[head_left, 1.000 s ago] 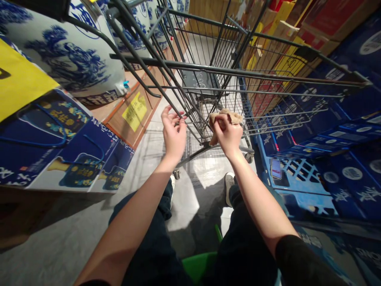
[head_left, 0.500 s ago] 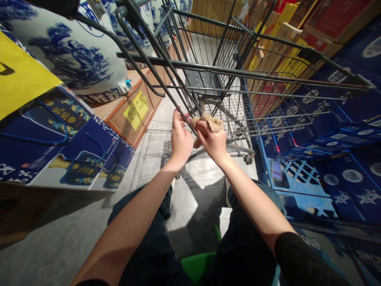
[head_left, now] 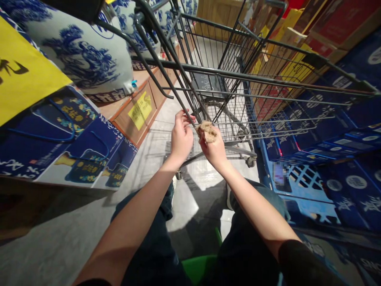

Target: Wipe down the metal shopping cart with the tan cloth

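The person's right hand (head_left: pixel 213 149) is closing narrowly around a crumpled tan cloth (head_left: pixel 206 132), with the fingers pinching it and its bunched top showing above them. The cloth is sitting just beside a slanted bar of a wire shopping cart (head_left: pixel 238 75), and the cloth and bar appear to be touching. The left hand (head_left: pixel 182 139) is holding nothing visible: it is half open, with its fingers (head_left: pixel 186 117) curling loosely toward the same bar, though whether they are touching it is hard to tell. Both bare forearms are reaching forward from a black sleeve (head_left: pixel 297 262) and dark trousers (head_left: pixel 149 246), with a green object (head_left: pixel 199 268) showing low between the legs. The empty-looking dark metal cart is standing directly ahead on a pale tile floor (head_left: pixel 184 202), its caster wheel (head_left: pixel 251 161) resting near the right side. To the left, a large blue-and-white porcelain jar (head_left: pixel 86 59) is standing above a wooden shelf front (head_left: pixel 119 127) carrying a yellow note (head_left: pixel 139 110), while blue printed boxes (head_left: pixel 68 135) and a yellow sign (head_left: pixel 20 63) are crowding the near corner. To the right, a blue plastic crate (head_left: pixel 303 182) and stacked dark blue cartons (head_left: pixel 354 182) are lining the aisle, with red and yellow cardboard boxes (head_left: pixel 342 20) rising beyond them.
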Available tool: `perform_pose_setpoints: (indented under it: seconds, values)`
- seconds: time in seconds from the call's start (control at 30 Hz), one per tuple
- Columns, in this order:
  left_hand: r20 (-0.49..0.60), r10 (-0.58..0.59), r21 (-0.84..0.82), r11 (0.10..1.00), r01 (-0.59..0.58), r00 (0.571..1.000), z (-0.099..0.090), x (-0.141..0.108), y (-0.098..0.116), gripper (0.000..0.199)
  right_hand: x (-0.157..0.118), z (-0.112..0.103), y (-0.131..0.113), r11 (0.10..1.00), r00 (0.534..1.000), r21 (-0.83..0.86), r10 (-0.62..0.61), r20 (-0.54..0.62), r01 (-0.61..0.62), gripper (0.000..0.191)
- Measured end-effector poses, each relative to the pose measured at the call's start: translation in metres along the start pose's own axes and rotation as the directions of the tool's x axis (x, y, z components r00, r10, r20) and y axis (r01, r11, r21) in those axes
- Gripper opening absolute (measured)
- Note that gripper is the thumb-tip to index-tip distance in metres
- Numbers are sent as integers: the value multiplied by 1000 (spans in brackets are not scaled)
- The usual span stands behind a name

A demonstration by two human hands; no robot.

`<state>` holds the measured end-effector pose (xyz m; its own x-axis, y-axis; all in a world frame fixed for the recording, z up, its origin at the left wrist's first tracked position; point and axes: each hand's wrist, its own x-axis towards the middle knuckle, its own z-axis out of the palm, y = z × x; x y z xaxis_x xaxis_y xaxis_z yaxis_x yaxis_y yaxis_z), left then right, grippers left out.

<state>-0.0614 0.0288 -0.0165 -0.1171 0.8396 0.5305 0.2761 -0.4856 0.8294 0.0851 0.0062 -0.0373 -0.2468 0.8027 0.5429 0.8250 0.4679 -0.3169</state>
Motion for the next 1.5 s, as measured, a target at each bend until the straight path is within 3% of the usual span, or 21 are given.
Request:
perform_pose_setpoints:
  seconds: [0.17, 0.27, 0.47, 0.7, 0.93, 1.03, 1.2, 1.4, 1.5]
  values:
    - [3, -3, 75, 997, 3, 1000, 0, 0, 0, 60, 4, -4, 2, 998, 997, -54, 20, -71, -24, 43]
    - [17, 3, 66, 998, -4, 1000, -1, 1, 0, 58, -1, 6, 9, 994, 998, -89, 60, -25, -62, 45]
    - [7, 12, 63, 998, -12, 1000, -3, 3, -2, 54, -19, 26, 21, 995, 993, -95, 6, 121, 5, 40]
    - [-5, 16, 51, 999, -16, 1000, 0, 4, -3, 49, -12, 14, 23, 993, 996, -77, -84, 31, 86, 38]
    - [6, 15, 88, 996, -15, 1000, -1, 6, -8, 49, -26, 22, 25, 993, 951, -114, -2, 310, 40, 36]
    - [12, 26, 103, 994, -27, 1000, 0, 7, -9, 50, -25, 14, 21, 994, 959, -105, 41, 280, -11, 36]
    - [-23, 16, 103, 995, -13, 1000, 3, 7, -10, 44, -17, 1, 15, 995, 988, -23, -94, 124, 98, 44]
    - [-23, 31, 76, 997, -29, 999, 1, 9, -10, 44, -25, 15, 21, 992, 931, -126, 16, 363, 32, 32]
    - [-9, 33, 97, 995, -32, 999, 0, 9, -11, 46, -24, 7, 20, 995, 954, -100, 20, 298, 10, 35]
